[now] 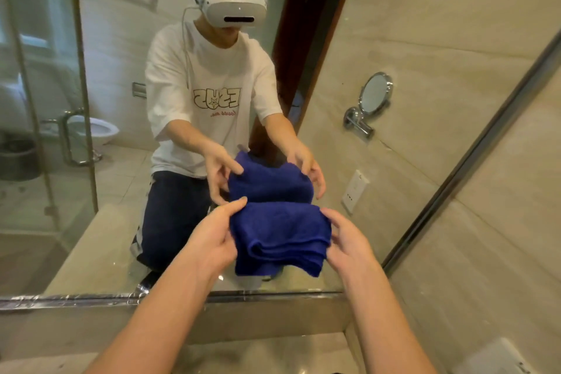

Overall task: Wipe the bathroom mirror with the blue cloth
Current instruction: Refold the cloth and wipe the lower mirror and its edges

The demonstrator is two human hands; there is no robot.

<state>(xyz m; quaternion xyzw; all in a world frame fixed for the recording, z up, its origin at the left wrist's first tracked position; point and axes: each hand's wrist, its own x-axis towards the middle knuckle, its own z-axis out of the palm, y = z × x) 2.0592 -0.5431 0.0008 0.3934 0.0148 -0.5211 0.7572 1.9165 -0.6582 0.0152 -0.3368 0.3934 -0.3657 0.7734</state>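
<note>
A folded blue cloth [280,237] is held up against the lower part of the bathroom mirror [121,100]. My left hand [212,237] grips the cloth's left edge, thumb over its top corner. My right hand [349,240] holds its right edge with curled fingers. The top fold of the cloth touches the glass, where its reflection meets it. In the mirror I see a person in a white shirt and a headset with both hands on the reflected cloth.
The mirror's metal frame [273,296] runs along the bottom and up the right side. Below it lies a marble counter [258,352]. The beige tiled wall [485,252] stands on the right. Reflected: a round shaving mirror [375,94], a wall socket [353,191], glass shower door, toilet.
</note>
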